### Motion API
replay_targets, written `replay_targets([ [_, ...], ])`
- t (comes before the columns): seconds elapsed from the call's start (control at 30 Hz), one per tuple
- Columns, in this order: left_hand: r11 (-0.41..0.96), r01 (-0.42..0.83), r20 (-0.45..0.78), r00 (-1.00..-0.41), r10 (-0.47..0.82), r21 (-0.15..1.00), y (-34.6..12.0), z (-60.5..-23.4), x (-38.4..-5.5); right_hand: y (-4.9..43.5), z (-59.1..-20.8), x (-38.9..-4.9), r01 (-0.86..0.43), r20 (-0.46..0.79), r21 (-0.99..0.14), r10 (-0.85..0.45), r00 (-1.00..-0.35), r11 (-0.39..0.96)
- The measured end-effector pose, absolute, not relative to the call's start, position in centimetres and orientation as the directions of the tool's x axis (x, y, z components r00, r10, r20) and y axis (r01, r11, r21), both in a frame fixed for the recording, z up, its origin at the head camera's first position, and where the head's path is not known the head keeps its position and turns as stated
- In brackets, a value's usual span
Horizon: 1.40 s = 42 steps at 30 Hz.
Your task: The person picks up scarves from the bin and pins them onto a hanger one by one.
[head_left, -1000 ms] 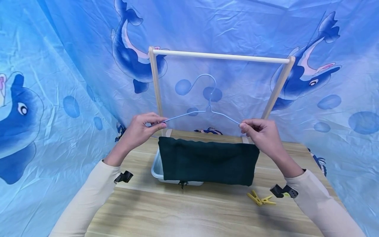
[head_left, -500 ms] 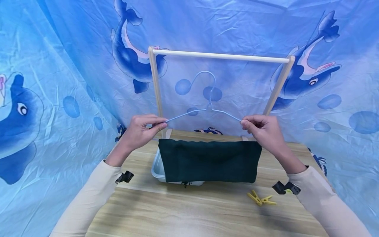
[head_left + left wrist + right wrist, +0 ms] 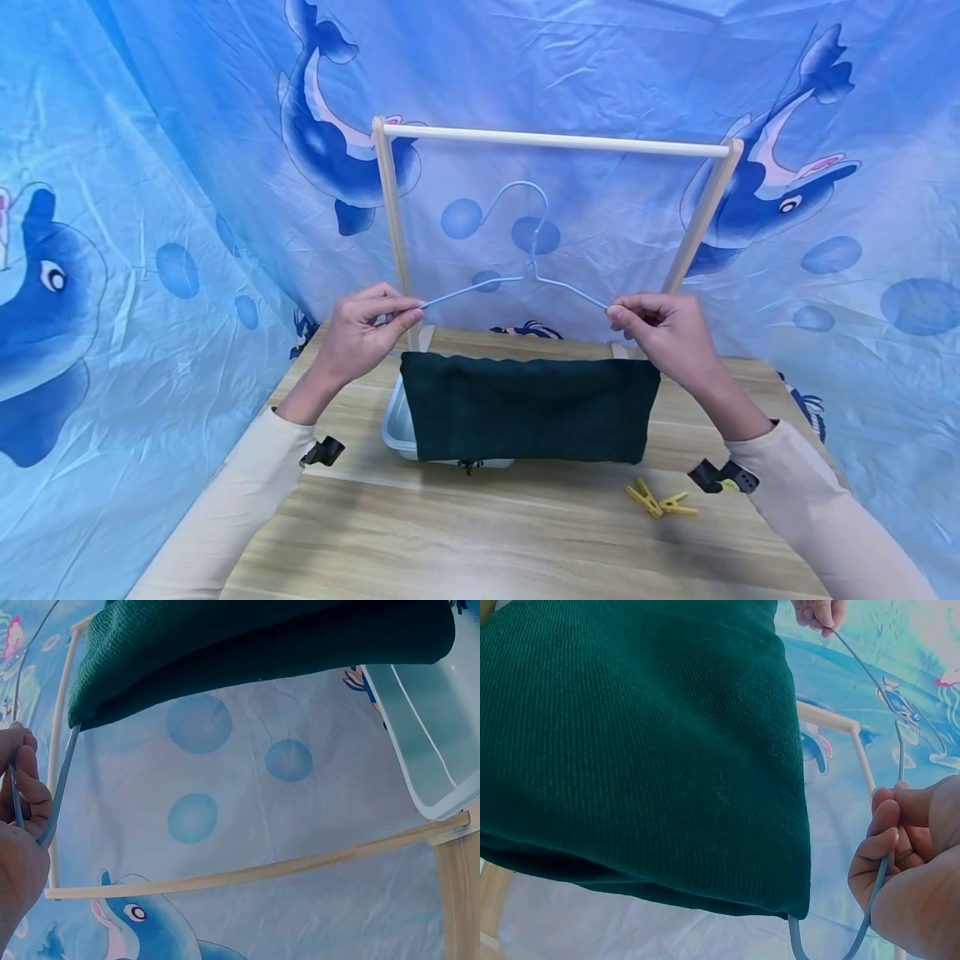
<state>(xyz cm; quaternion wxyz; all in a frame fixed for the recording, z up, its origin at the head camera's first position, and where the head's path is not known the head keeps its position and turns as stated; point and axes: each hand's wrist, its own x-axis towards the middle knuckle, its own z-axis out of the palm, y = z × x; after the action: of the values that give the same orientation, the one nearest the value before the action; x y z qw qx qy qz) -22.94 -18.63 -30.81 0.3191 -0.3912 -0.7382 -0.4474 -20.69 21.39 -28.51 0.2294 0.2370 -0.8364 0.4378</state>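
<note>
Hanger (image 3: 533, 268) stretches upright between your two grips, your left hand (image 3: 367, 331) pinching its left shoulder, a pale blue basin (image 3: 400, 423) below and right of that grip, dark green cloth (image 3: 532, 408) draped lower between both grips, and your right hand (image 3: 669, 335) pinching its right shoulder above two yellow clothespins (image 3: 654, 507).

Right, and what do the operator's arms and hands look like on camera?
Plain, long, cream-coloured sleeves, left sleeve and right sleeve, stop short of the wrists. A black device sits at the left cuff; another black unit, with a yellow-green patch, sits at the right. Left fingers and right fingers are ungloved.
</note>
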Motion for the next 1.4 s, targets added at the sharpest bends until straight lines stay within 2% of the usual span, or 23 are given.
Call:
replay_targets([
  [0.33,0.281,0.877,0.855,-0.458,0.244,0.390,-18.2,-30.9,-22.9,21.7,-28.5,-20.6,-0.608,0.570,-0.627,-0.245,-0.785,0.487],
  [0.67,0.310,0.872,0.864,-0.452,0.221,0.378,-18.1,-30.4,-22.5,22.3,-28.2,-20.0,-0.616,0.545,-0.635,-0.295,-0.785,0.465],
  [0.9,0.316,0.876,0.877,-0.437,0.200,0.365,-18.4,-29.8,-22.5,23.8,-27.8,-19.7,-0.617,0.539,-0.585,-0.315,-0.781,0.527],
  [1.2,0.313,0.876,0.891,-0.428,0.152,0.367,-18.8,-29.4,-22.7,26.6,-27.9,-18.8,-0.544,0.529,-0.570,-0.231,-0.816,0.617],
  [1.4,0.338,0.861,0.880,-0.450,0.155,0.380,-19.1,-29.4,-22.5,28.6,-29.2,-18.3,-0.531,0.571,-0.565,-0.165,-0.804,0.631],
])
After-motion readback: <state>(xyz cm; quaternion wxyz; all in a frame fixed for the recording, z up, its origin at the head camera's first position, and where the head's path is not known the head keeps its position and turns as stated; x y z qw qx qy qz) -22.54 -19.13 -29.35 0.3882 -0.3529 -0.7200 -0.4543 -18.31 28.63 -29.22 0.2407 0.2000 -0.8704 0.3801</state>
